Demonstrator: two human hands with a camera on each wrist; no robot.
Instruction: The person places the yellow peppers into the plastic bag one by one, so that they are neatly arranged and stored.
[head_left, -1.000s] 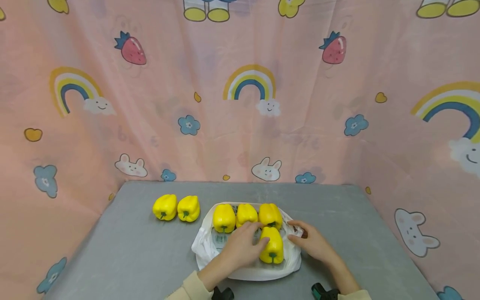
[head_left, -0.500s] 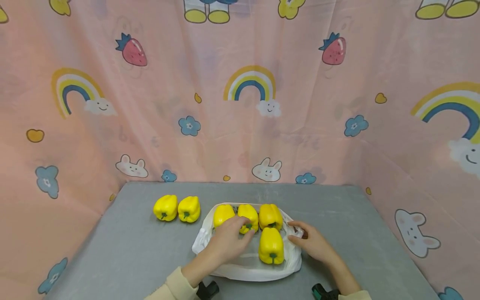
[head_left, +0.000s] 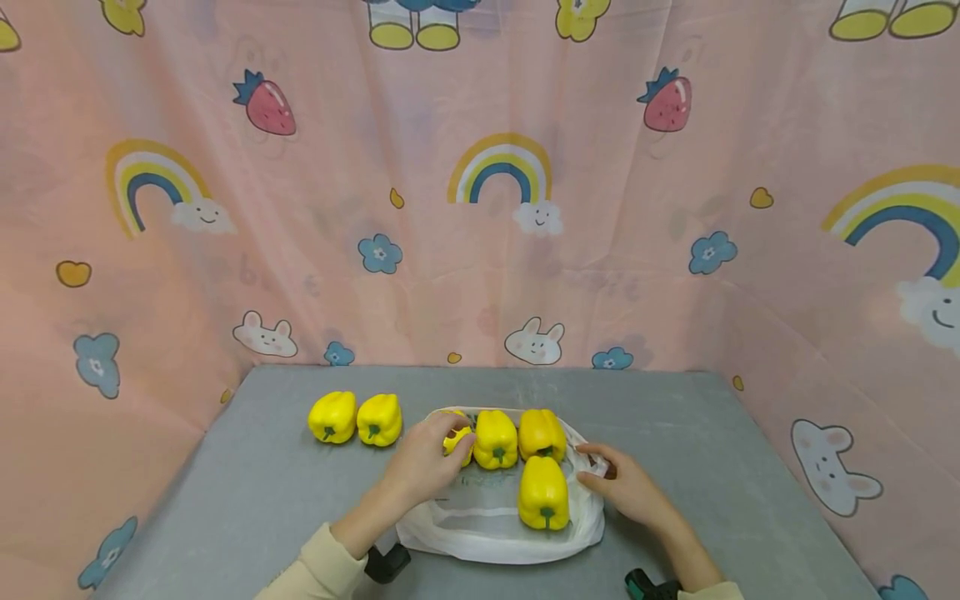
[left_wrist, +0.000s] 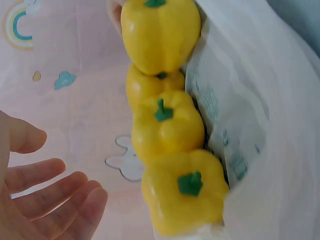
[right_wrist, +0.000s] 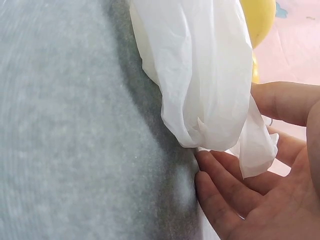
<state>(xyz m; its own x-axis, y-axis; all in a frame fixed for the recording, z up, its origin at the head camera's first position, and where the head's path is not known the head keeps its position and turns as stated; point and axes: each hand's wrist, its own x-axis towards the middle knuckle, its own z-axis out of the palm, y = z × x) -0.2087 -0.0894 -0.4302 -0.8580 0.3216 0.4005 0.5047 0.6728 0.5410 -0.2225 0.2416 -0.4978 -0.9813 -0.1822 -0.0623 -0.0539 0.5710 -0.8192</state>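
A white plastic bag point(head_left: 502, 546) lies spread on the table with several yellow bell peppers in it. Three line its back edge, among them a middle pepper point(head_left: 496, 439) and a right one point(head_left: 542, 433); a front pepper point(head_left: 543, 493) is nearer. My left hand point(head_left: 416, 462) hovers by the leftmost pepper point(left_wrist: 165, 210), partly hiding it in the head view. In the left wrist view its fingers are loosely bent and apart from the peppers. My right hand point(head_left: 630, 483) holds the bag's right edge, with the plastic point(right_wrist: 215, 110) between thumb and fingers.
Two more yellow bell peppers, one point(head_left: 332, 417) beside the other point(head_left: 379, 419), sit on the grey table point(head_left: 247, 500) left of the bag. A pink patterned curtain point(head_left: 480, 275) hangs behind and at both sides. Black wrist devices point(head_left: 387, 564) show below the hands.
My left hand has moved left from the front pepper, past the middle one, to the leftmost pepper. The middle pepper has shifted slightly forward. My right hand stays at the bag's edge.
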